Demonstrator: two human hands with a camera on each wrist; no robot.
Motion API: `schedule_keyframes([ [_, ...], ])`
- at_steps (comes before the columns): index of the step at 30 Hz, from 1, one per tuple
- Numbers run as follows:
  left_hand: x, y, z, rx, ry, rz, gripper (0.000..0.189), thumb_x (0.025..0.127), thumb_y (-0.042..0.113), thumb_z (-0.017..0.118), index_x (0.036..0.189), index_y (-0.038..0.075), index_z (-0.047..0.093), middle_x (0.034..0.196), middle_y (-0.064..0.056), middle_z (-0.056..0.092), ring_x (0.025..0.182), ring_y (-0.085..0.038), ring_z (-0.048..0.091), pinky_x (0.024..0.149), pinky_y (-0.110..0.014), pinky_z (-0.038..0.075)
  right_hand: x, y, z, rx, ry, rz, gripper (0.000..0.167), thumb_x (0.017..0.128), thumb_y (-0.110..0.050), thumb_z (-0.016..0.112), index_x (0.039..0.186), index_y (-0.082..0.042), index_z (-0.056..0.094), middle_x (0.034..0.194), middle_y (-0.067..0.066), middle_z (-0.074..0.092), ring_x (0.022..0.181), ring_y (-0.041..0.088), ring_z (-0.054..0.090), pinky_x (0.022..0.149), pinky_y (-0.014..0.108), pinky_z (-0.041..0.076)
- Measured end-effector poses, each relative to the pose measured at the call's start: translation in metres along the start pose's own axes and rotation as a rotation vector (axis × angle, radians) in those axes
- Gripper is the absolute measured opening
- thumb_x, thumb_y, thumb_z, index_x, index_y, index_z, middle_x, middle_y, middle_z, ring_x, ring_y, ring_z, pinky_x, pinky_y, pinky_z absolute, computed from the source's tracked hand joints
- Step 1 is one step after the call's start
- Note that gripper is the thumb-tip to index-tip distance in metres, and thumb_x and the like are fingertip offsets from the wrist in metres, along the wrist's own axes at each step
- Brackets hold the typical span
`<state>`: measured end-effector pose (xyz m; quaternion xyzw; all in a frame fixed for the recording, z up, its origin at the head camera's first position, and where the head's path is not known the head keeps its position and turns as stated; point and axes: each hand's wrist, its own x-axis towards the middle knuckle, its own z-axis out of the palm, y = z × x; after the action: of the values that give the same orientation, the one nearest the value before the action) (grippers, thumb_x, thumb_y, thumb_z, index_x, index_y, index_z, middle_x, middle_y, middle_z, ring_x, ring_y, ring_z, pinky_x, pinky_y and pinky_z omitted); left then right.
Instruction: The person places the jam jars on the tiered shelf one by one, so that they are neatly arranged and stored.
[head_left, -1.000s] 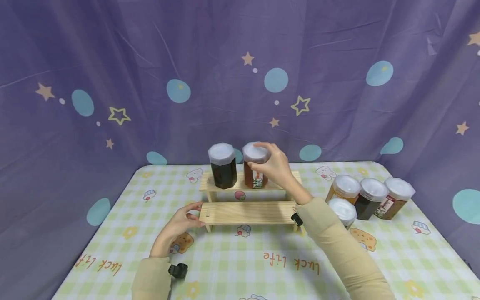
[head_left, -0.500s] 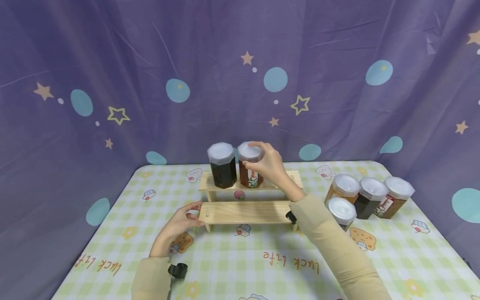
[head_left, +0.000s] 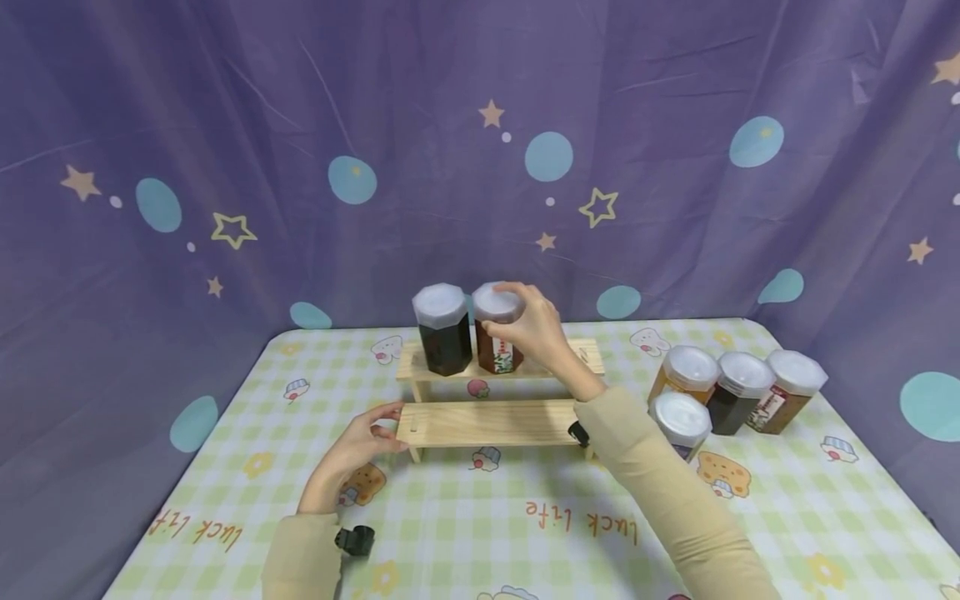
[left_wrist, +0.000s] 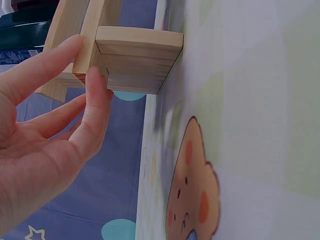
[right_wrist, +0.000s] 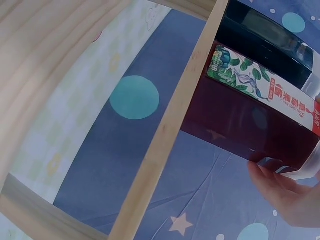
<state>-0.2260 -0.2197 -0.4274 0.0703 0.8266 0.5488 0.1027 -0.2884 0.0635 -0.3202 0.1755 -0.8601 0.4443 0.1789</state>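
My right hand (head_left: 534, 327) grips the white lid end of a dark red jam jar (head_left: 501, 354), which stands upright on the upper tier of a two-tier wooden shelf (head_left: 480, 423). In the right wrist view this jam jar (right_wrist: 250, 120) has a printed leaf label, and its base meets the board. Close on its left stands a black-looking jar (head_left: 447, 346) with a white lid. At the left end of the lower tier, my left hand (head_left: 358, 442) pinches the board. In the left wrist view, the thumb and fingers of the left hand (left_wrist: 55, 135) lie on either side of the board's edge.
Several white-lidded jars stand grouped at the right of the table, among them an amber jar (head_left: 684, 373), a dark jar (head_left: 738, 400) and a reddish-brown jar (head_left: 787, 396). A checked cloth (head_left: 450, 517) covers the table. Behind it hangs a purple curtain (head_left: 420, 100).
The right hand has slid the red jam jar left along the upper tier, nearer the black-looking jar, mostly in the first half second. The left hand stays at the shelf's end.
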Motion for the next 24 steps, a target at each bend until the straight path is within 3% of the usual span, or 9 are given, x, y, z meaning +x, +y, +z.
schedule_keyframes([
  [8,0.0,-0.001,0.001,0.011,0.001,-0.003,0.069,0.073,-0.001,0.067,0.132,-0.006,0.034,0.12,-0.024,0.04,0.075,-0.017,0.051,0.06,-0.027,0.044,-0.003,-0.003,-0.003,0.023,-0.067,0.028,0.051,0.075,-0.027,0.07,0.121,-0.015,0.052,0.115,0.015,0.049,0.096,0.028,0.048,0.075,0.04,0.042],
  [15,0.001,-0.004,0.0,-0.002,-0.001,0.001,0.069,0.072,0.0,0.068,0.132,-0.006,0.034,0.119,-0.023,0.041,0.074,-0.016,0.053,0.062,-0.029,0.045,-0.012,-0.004,-0.012,0.049,-0.113,0.007,0.05,0.08,-0.023,0.065,0.125,-0.011,0.048,0.121,0.017,0.043,0.085,0.024,0.05,0.07,0.034,0.043],
  [24,0.0,-0.006,0.0,0.001,-0.012,0.072,0.07,0.072,0.005,0.069,0.131,-0.009,0.034,0.115,-0.024,0.042,0.072,-0.014,0.053,0.061,-0.029,0.045,-0.025,-0.006,-0.031,0.014,-0.093,-0.02,0.041,0.081,-0.023,0.063,0.119,-0.009,0.054,0.12,0.013,0.048,0.101,0.026,0.054,0.084,0.037,0.043],
])
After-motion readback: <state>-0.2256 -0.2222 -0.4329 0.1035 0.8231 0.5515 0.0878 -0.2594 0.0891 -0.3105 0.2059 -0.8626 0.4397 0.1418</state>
